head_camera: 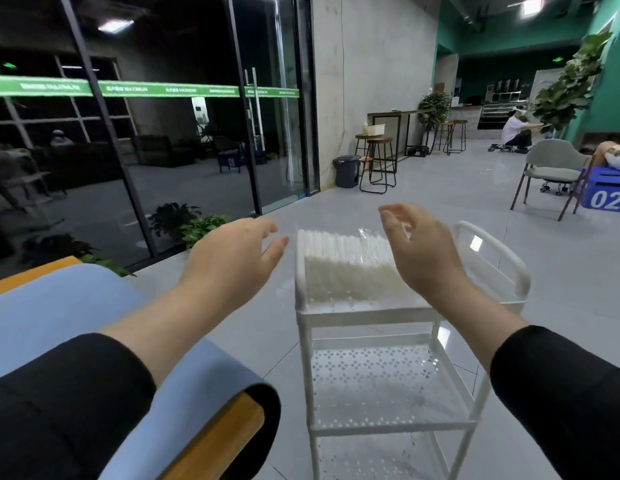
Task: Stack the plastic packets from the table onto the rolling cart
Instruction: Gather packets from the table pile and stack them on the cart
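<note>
A white rolling cart (367,315) with perforated shelves stands on the floor in front of me. A stack of clear plastic packets (346,265) filled with white sticks lies on its top shelf. My left hand (232,258) hovers to the left of the cart's top, fingers relaxed and holding nothing. My right hand (419,251) hangs above the right part of the stack, fingers loosely spread and empty, partly hiding the packets. Neither hand touches the stack.
A table (76,313) with a blue cover and wooden edge lies at the lower left, under my left arm. Behind the cart are a glass wall, potted plants (184,223), a bin (347,170), stools, a grey chair (551,171) and a blue box (608,194).
</note>
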The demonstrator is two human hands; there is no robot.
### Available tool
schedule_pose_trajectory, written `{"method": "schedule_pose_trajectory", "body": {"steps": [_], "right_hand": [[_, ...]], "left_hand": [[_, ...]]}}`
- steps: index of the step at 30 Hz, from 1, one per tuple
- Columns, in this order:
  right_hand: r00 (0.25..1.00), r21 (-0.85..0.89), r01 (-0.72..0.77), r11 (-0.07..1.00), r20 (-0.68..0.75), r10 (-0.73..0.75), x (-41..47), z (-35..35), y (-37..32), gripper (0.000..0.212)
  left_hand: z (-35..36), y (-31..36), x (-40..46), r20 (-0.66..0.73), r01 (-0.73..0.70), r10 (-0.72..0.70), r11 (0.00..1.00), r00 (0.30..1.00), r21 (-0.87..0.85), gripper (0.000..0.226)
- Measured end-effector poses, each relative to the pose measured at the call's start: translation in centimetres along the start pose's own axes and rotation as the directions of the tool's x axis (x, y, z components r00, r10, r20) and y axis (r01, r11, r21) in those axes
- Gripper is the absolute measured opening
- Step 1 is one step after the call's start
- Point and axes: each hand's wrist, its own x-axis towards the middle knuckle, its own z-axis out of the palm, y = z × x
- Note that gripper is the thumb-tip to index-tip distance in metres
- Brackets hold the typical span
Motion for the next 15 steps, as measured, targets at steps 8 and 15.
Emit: {"method": "schedule_pose_trajectory", "body": {"steps": [8,15], "right_hand": [[0.856,0.139,0.345,0.928,0.360,-0.372,-6.6,7.4,-13.3,0.029],[0.506,0.340,0.462,0.819,0.658,-0.558,-15.0,16.0,-26.3,0.043]], "left_hand": [[-7.4,-9.8,-11.6,-0.028,0.257,-0.256,0.964,0.966,0.065,0.041],[-15.9,-19.1,-27.3,-0.039,0.530,-0.539,0.811,0.842,0.249,0.043]]}}
